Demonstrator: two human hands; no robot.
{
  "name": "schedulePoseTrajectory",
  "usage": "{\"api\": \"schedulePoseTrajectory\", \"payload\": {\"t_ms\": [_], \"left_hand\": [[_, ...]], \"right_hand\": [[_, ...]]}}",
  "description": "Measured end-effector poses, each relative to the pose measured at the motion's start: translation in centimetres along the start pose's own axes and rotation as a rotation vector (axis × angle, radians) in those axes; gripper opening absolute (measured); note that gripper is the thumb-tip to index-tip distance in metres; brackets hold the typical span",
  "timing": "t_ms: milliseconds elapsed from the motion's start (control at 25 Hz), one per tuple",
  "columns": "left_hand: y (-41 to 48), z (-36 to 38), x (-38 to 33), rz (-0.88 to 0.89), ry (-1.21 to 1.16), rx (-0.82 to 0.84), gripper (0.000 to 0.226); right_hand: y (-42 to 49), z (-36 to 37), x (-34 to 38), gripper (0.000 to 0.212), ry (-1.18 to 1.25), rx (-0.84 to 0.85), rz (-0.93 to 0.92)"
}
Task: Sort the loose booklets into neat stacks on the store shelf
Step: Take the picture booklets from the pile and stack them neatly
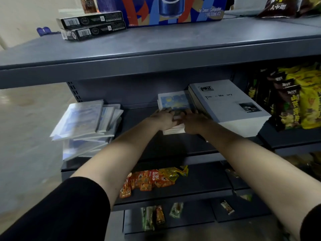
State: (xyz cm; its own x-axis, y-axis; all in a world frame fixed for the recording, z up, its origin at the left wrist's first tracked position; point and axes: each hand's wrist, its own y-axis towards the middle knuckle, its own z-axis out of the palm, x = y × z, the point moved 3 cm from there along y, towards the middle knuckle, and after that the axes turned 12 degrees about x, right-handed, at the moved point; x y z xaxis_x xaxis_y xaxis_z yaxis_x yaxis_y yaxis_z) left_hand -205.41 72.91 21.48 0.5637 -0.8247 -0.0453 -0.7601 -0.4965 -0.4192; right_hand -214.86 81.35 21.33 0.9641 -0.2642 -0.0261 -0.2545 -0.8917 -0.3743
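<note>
Mid shelf [136, 114], centre: 2 hands on 1 booklet stack [174, 101], blue-and-yellow cover on top. Left hand [165, 120] at the stack's near-left corner, fingers curled over the top and gripping it. Right hand [195, 123] at the near-right end, touching the stack; blurred, so can't tell if it grips or just presses. Stack lies flat, right edge just beside 1 pile of lg grey books [231, 108], which is taller and whose near corner reaches the shelf front. Bare shelf strip btwn the booklet stack and the loose booklets [81, 122] at the far left. That lot is 1 untidy heap in clear sleeves, fanned and tilted, approx. 5–6 pcs (exact count unclear), overhanging the shelf's left end. Right of the grey books: yellow bags [305, 101] w/ dark bags [288, 105] upright in front; count unclear. Top shelf [156, 42]: 2 black boxes [92, 25], one on the other, beside 1 blue carton [173, 11]; its front half is bare. Lower shelf [199, 185]: 1 cluster of orange and yellow sachets [149, 180]. Bottom tier: 4 small packs [159, 214], spread apart.
</note>
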Motion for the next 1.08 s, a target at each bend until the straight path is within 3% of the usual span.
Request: {"api": "schedulePoseTrajectory", "payload": {"t_ms": [80,240,480,800,920,1000,1080], "left_hand": [[-1.3,-0.4,1.1,-0.031,-0.033,0.037,0.078],[-4.7,-0.1,5.2,-0.091,-0.051,-0.046,0.082],[-10.8,1.3,13.6,-0.275,-0.101,-0.173,0.090],[-17.4,7.5,23.4,-0.544,-0.228,-0.095,0.099],[-18.3,9.1,25.7,-0.586,-0.262,-0.154,0.076],[-18.2,9.1,26.5,-0.531,-0.304,-0.263,0.057],[-17.9,9.3,26.9,-0.467,-0.308,-0.332,0.049]], "right_hand": [[-0.2,-1.4,1.0,0.060,-0.087,-0.088,-0.058],[0.4,-2.0,5.5,0.058,-0.131,-0.273,-0.167],[2.5,-2.2,14.6,0.055,0.017,-0.289,-0.267],[4.6,-2.5,25.4,0.073,0.007,-0.246,-0.451],[5.6,-2.3,28.3,0.073,-0.004,-0.231,-0.511],[6.4,-2.0,29.5,0.068,0.008,-0.178,-0.529],[7.3,-1.6,30.7,0.064,-0.031,-0.230,-0.556]]}}
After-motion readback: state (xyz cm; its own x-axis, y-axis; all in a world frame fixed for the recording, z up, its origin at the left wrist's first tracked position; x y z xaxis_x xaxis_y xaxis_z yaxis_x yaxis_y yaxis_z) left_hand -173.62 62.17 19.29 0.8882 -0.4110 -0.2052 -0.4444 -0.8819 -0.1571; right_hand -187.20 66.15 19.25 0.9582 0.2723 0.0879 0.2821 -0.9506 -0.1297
